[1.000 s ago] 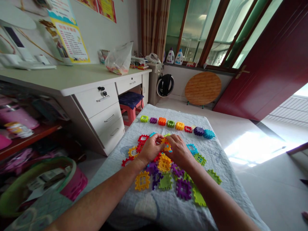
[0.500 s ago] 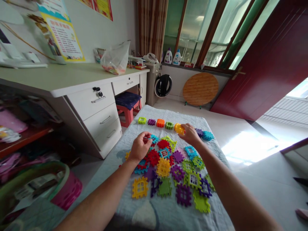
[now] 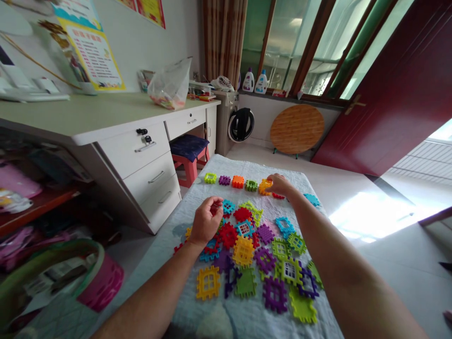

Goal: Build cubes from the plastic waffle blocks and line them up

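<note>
My right hand (image 3: pixel 282 185) reaches to the far row of blocks. Its fingers close on a yellow block (image 3: pixel 264 187), partly covering it. A red piece (image 3: pixel 278 196) shows under this hand, and a blue block (image 3: pixel 311 199) lies right of my wrist. My left hand (image 3: pixel 207 219) hovers at the left of the heap, fingers curled towards the thumb. Whether anything is between them I cannot make out. Beside those fingertips lies a blue window piece (image 3: pixel 228 206). Nearby in the heap are a red piece (image 3: pixel 228 235) and a yellow window piece (image 3: pixel 243 251).
Left of the yellow block stand a green block (image 3: pixel 251 185), an orange block (image 3: pixel 238 181), a purple block (image 3: pixel 224 180) and a lime block (image 3: pixel 210 178). All rest on a cloth-covered table (image 3: pixel 190 207). A desk (image 3: pixel 116 113) and a pink basket (image 3: pixel 102 282) are at left.
The yellow block has shifted slightly away from me and into the row, with my right hand on it. The red piece beneath that hand now shows. My left hand has hardly moved.
</note>
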`<state>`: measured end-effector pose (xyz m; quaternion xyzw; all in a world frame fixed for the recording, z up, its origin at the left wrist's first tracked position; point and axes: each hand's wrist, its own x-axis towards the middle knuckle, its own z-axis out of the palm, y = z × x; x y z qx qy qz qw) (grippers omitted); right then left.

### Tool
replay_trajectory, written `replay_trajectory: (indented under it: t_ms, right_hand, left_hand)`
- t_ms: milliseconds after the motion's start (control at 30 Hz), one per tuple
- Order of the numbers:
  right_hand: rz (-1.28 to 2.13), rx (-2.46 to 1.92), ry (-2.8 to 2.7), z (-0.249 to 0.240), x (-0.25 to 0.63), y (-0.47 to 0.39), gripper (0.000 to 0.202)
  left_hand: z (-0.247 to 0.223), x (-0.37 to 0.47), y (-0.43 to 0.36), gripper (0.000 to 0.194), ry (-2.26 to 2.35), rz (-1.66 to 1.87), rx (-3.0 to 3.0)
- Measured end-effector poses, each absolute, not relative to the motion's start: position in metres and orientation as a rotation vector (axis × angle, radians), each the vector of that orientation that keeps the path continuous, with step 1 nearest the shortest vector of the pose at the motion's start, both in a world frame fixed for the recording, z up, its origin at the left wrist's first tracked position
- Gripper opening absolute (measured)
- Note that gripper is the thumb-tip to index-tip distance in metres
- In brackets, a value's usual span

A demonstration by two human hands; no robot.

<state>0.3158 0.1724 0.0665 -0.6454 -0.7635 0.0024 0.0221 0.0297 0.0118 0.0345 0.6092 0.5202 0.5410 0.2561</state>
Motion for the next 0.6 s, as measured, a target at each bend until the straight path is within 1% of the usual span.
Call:
replay_trajectory:
  t_ms: [333, 500, 600]
  right_hand:
    - [0.035, -2.017, -2.413, 0.0584, 0.3139, 0.1778, 0.053]
    - [0.075, -1.991, -2.433, 0.0592, 0.3143, 0.1789, 0.044]
    - [0.088, -1.981, -2.432, 0.0592, 0.3137, 0.1797, 0.042]
  left_hand:
    - [0.0388, 0.0337, 0.0067, 0.019, 1.386, 1.407, 1.68]
    - [0.0409, 0.0337, 0.0056, 0.019, 1.389, 1.4, 1.683]
    - [0.0422, 0.0335, 0.0053, 0.019, 1.39, 1.403, 1.674]
